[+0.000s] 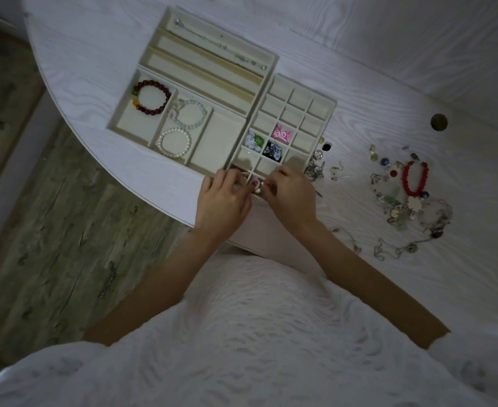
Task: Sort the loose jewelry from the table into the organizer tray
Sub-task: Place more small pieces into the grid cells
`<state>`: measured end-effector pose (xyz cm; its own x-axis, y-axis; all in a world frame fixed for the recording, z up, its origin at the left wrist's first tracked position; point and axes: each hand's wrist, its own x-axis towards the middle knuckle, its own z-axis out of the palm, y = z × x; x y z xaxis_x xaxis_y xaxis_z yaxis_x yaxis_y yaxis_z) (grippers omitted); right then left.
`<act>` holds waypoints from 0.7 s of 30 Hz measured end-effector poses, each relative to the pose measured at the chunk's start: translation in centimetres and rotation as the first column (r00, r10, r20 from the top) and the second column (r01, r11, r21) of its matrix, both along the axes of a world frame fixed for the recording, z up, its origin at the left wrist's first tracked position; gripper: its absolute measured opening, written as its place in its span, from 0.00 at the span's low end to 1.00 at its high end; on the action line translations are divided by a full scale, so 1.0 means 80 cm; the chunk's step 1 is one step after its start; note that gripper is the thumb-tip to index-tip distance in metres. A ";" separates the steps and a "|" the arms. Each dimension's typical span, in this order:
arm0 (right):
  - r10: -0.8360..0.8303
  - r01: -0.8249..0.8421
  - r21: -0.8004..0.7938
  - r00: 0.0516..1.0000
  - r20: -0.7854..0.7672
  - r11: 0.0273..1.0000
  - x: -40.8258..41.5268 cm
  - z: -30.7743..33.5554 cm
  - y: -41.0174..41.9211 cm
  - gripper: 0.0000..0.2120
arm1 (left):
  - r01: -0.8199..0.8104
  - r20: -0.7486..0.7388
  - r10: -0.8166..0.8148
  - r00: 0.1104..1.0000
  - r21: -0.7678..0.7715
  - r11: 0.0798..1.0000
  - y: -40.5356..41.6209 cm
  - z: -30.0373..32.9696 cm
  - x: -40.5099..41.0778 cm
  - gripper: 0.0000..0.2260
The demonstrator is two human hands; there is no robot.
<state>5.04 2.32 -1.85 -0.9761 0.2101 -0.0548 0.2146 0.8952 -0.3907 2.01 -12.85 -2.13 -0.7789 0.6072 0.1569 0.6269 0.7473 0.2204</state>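
Head view, looking down on a white wood-grain table bearing a cream organizer tray made of three sections. Long slots at the far side hold a silver chain; the wider compartments at left hold a dark red bead bracelet, a pale glass bead bracelet and a pearl bracelet. The grid of small cells contains a pink piece, a green and white piece and a dark piece. Both hands meet at the near edge of the grid: the left hand and the right hand have fingers curled toward a small pink-and-white item between them (which hand actually pinches it cannot be told, since the fingertips overlap). Loose jewelry lies scattered on the table to the right, well apart from the tray, including a bright red bead bracelet and thin chains. A few small earrings lie just beside the grid's right wall.
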 end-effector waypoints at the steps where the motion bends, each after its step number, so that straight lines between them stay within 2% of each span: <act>1: 0.020 -0.019 0.012 1.000 -0.023 1.000 0.002 0.000 0.001 0.05 | -0.008 -0.016 0.008 1.000 -0.018 1.000 0.002 0.002 -0.001 0.10; 4: 0.074 -0.071 0.052 0.994 -0.076 0.996 0.001 -0.001 0.003 0.06 | -0.027 -0.032 0.026 0.999 -0.050 0.998 0.007 0.002 -0.001 0.08; 10: 0.110 -0.103 0.057 0.985 -0.132 0.993 0.003 -0.002 0.005 0.06 | -0.069 0.071 0.065 0.995 0.065 0.996 0.002 -0.003 -0.006 0.12; 14: 0.181 -0.184 0.001 0.969 -0.167 0.983 0.005 0.000 0.014 0.06 | -0.092 0.107 0.084 0.991 0.069 0.993 0.004 -0.006 -0.011 0.12; 16: 0.121 -0.137 -0.079 0.976 -0.178 0.987 0.012 0.006 0.027 0.05 | -0.080 0.140 0.073 0.987 0.042 0.996 0.005 -0.006 -0.011 0.15; 18: -0.030 0.000 -0.162 0.982 -0.187 0.987 0.024 0.013 0.055 0.06 | -0.071 0.154 0.067 0.986 0.021 0.997 0.005 -0.006 -0.011 0.16; 21: -0.187 0.165 -0.136 0.968 -0.166 0.977 0.038 0.011 0.103 0.06 | -0.060 0.152 0.059 0.987 0.002 0.998 0.004 -0.004 -0.011 0.16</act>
